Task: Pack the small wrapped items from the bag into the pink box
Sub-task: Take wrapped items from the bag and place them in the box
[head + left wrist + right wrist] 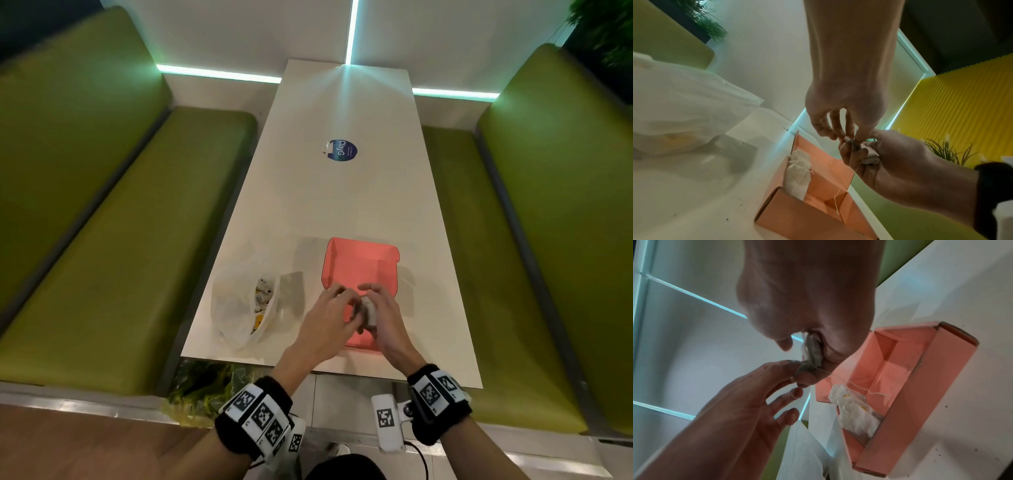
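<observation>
Hands meet above the near end of the pink box [359, 263]. Left hand [329, 318] pinches one end of a small wrapped item [810, 352] between thumb and fingers [849, 128]; right hand [383, 318] curls around its other end. A thin string trails below the fingers into the box, where more wrapped items [855, 413] lie. Left of the fingers, a clear bag [239, 305] sits open on the worktop [342, 198]. Beyond the fingers, a round blue sticker [340, 150] reads "ClayG".
</observation>
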